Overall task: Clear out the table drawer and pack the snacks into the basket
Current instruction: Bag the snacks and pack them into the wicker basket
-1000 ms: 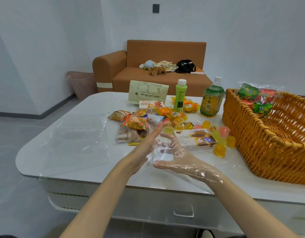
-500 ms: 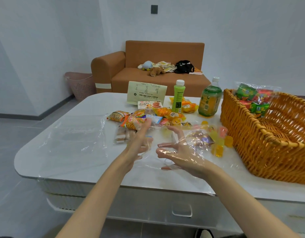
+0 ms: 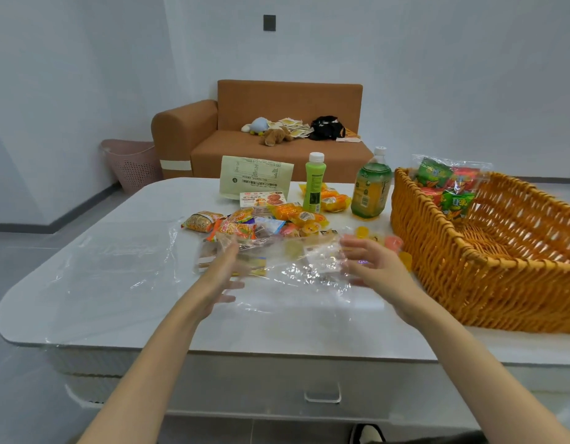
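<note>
Bright, even light; soft shadows; glare on plastic film [image 3: 309, 277]; hands motion-blurred; wide-angle bending at edges.

an orange sofa [image 3: 232, 149] holds a brown plush toy [image 3: 275, 136]; a pink hamper [image 3: 131, 163] stands beside it.

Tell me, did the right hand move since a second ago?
Yes. The right hand moved to the right, closer to the near corner of the woven orange wicker basket.

A home living room. An orange sofa [image 3: 277, 136] (soft toys [image 3: 271, 133] on it) faces a table [image 3: 85, 283]. A laundry basket [image 3: 133, 165] stands by.
</note>
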Demonstrator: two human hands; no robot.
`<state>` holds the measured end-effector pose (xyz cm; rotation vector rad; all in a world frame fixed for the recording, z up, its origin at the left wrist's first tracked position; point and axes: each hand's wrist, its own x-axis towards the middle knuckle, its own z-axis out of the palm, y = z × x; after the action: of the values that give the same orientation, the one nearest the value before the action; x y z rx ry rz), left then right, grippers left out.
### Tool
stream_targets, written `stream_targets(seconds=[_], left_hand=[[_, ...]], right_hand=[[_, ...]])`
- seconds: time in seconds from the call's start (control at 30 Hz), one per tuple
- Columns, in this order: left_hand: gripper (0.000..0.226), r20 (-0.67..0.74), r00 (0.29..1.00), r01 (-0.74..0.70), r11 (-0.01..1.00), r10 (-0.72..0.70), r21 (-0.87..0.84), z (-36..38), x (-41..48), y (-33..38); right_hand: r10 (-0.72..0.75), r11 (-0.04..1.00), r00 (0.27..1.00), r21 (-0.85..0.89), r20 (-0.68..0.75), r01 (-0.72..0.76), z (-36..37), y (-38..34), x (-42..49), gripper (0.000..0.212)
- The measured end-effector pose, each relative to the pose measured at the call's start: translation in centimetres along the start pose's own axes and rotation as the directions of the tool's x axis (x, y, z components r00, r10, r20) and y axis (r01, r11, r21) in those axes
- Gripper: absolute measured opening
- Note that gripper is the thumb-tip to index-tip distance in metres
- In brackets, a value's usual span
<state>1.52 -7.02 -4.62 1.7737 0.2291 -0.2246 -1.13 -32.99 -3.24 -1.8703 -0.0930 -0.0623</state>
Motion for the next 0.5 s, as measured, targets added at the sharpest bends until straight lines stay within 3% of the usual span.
stream_targets(seconds=[0.1,0.2,0.3,0.5], left_hand=[[0.054,-0.004,1.0,-0.013,0.999,0.013,0.051,0.1,0.1,-0.1],[0.058,-0.03,0.999,-0.011,0.995,0.014,0.1,0.7,0.7,-0.4],[0.06,-0.031,1.0,-0.003,0.993,0.007,0.12,1.1,1.5,-0.5],[0.043,0.006,1.0,0.012,0.994,-0.013,0.111,1.3,2.4,-0.3]], right_hand=[[-0.064,0.954,0.958,-0.298,-0.278,-0.023,-2.7,2.4,1.2,0.021],[-0.098,0.759,0.954,-0.641,-0.284,-0.113,-4.5,4.7,2.3,0.03],[0.033,0.694,0.966,-0.69,-0.256,-0.207,-4.4,6.0,3.5,0.043],[0.182,0.594,0.951,-0.743,-0.249,-0.308,-3.2,8.6,5.8,0.063]])
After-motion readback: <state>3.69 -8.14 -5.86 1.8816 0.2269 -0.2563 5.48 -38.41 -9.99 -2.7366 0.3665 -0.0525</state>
